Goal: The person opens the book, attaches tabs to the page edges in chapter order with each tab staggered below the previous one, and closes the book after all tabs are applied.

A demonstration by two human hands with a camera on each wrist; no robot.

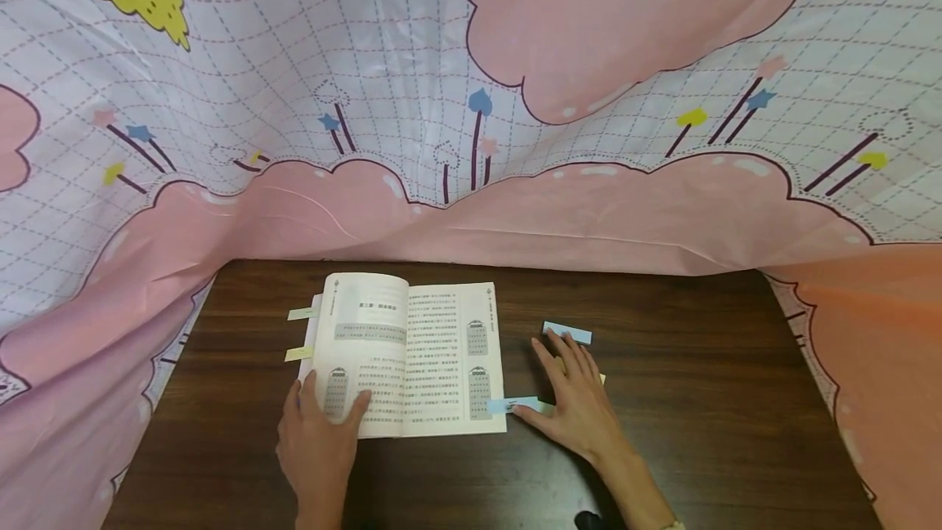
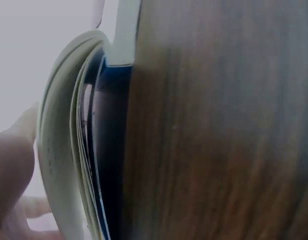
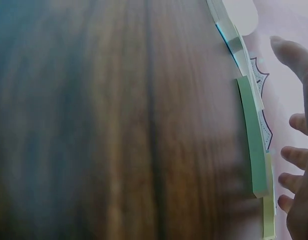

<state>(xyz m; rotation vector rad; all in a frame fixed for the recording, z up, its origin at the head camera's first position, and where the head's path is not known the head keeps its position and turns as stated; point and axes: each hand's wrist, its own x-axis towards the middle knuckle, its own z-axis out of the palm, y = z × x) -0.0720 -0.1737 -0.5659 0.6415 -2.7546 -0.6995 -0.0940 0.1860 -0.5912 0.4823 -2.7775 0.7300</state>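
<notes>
An open book (image 1: 441, 358) lies on the brown table, its left pages arched up. My left hand (image 1: 320, 436) rests on the lower left page, thumb on the print and fingers near the outer edge. A blue sticky strip (image 1: 508, 406) overlaps the right page's lower edge. Close to that strip is the thumb of my right hand (image 1: 581, 407), whose fingers spread over the sticky note pads. Beside the hand are a green pad (image 3: 252, 137) and a yellow pad (image 3: 269, 200), both partly covered in the head view. Another blue pad (image 1: 567, 332) lies by the fingertips.
A pale green tab (image 1: 301, 314) and a yellow tab (image 1: 298, 354) stick out from the book's left side. Patterned pink and white cloth (image 1: 441, 227) hangs behind the table (image 1: 721, 399) and along both sides. A small black object (image 1: 589, 520) shows at the bottom edge.
</notes>
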